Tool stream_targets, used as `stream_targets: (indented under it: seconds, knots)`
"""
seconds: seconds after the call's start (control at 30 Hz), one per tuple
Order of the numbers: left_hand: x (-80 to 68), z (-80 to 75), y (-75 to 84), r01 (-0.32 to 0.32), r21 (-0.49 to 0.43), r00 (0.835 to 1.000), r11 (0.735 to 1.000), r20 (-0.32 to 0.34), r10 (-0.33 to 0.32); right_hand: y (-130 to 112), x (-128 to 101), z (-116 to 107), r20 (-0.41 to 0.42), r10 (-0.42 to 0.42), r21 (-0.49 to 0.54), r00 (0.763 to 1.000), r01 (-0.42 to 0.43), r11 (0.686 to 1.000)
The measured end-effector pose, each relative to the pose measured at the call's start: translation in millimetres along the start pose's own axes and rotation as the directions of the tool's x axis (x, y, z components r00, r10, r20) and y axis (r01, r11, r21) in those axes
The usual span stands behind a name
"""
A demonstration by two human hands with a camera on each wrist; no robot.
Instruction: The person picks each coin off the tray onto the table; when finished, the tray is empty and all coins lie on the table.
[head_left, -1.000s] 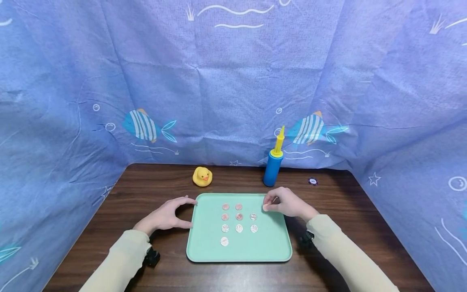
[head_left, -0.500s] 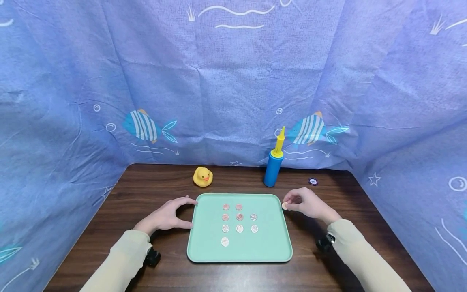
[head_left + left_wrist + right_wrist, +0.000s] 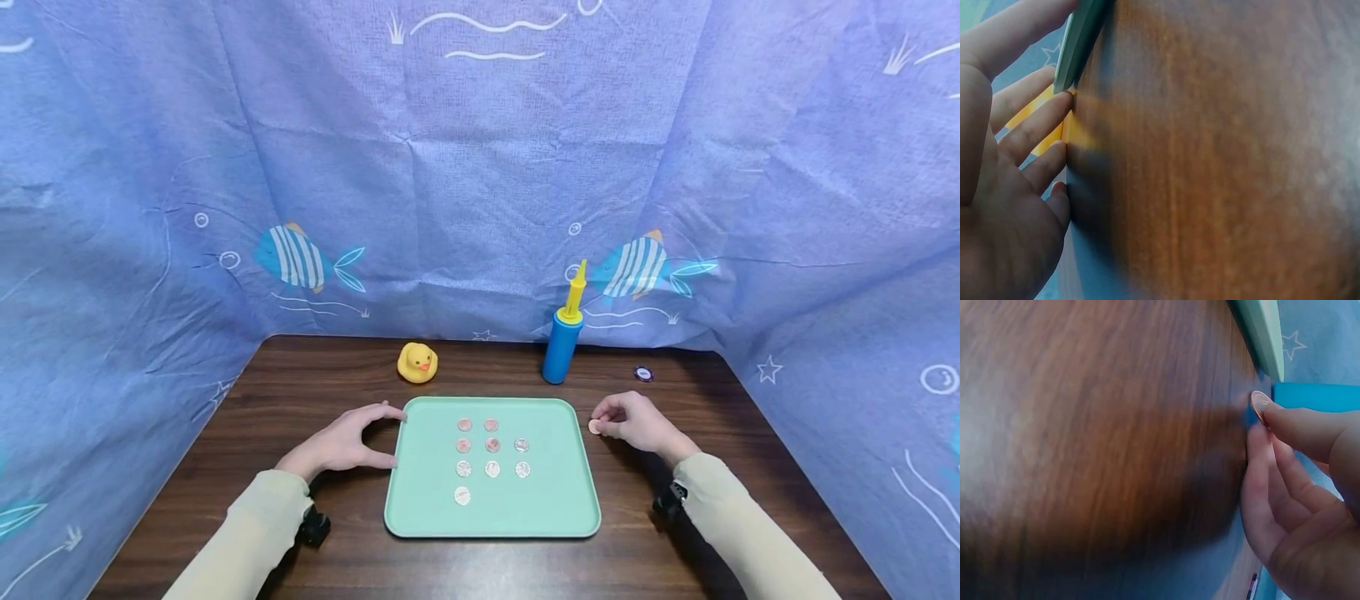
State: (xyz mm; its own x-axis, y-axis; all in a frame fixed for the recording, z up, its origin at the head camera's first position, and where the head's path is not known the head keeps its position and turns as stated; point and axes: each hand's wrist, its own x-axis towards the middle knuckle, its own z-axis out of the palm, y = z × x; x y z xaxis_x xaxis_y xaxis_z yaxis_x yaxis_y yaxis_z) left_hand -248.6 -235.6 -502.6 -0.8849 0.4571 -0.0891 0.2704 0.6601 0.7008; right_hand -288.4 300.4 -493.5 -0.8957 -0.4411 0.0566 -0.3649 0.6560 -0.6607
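Observation:
A mint-green tray [image 3: 555, 500] lies on the dark wooden table and carries several coins [image 3: 492, 446] in rows. My left hand [image 3: 352, 442] rests at the tray's left edge, thumb and forefinger spread against its rim [image 3: 1079, 44], fingers fairly straight. My right hand [image 3: 630, 419] is just right of the tray and pinches a copper coin [image 3: 594, 427] between thumb and fingertip. In the right wrist view that coin [image 3: 1261, 405] shows close to the table surface, with the tray edge [image 3: 1260, 331] beyond it.
A yellow rubber duck [image 3: 416, 363] and a blue pump with a yellow nozzle [image 3: 562, 343] stand at the back of the table. A small dark chip [image 3: 642, 372] lies at the back right. Blue fish-print cloth walls in the table on three sides.
My right hand moved from over the tray's upper right part to the table right of it, carrying the coin. The left hand stayed put.

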Motion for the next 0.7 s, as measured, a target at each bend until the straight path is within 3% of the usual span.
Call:
stream_targets:
  seconds: [0.33,0.7]
  knots:
    - [-0.7,0.3,-1.7,0.000,-0.004,1.000,1.000,-0.003,0.000,-0.6,7.7,6.5,-0.002,0.020,-0.089,1.000,-0.020,0.996]
    - [0.3,-0.1,-1.1,0.008,0.002,1.000,1.000,-0.001,-0.008,-1.2,8.8,7.1,-0.011,0.036,-0.078,0.999,-0.036,0.996]
